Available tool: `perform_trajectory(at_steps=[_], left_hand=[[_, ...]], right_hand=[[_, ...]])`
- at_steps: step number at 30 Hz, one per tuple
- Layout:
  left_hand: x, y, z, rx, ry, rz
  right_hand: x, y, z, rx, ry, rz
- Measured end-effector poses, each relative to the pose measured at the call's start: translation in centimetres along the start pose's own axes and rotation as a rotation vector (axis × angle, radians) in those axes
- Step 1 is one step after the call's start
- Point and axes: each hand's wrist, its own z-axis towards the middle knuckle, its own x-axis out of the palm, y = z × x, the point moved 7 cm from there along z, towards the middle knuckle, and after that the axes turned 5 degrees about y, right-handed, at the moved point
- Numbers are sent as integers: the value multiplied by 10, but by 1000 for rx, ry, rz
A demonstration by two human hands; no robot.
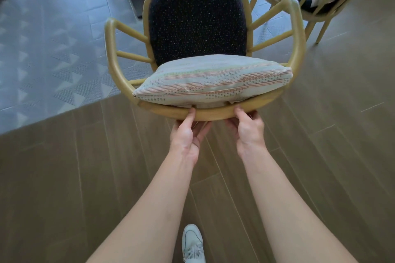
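Gripping the chair rail, left hand and right hand curl fingers round it.

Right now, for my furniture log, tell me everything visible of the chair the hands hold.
The chair is a tan, wood-look armchair seen from behind and above: one curved rail forms back and arms, joined by slanted spindles to a dark speckled seat pad. A striped cushion leans inside the back. The left hand and right hand grip the back rail, thumbs on top. Legs are hidden.
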Motion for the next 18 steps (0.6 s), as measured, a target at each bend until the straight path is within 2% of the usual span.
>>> perform_trajectory(at_steps=[6, 11, 18], left_hand=[[34, -32, 22, -7, 46, 2], [55, -54, 46, 4, 61, 100], [87, -85, 79, 38, 97, 159]], right_hand=[[35, 31, 19, -79, -6, -14], [62, 50, 41, -151, 12, -51], [98, 78, 69, -171, 31, -53]])
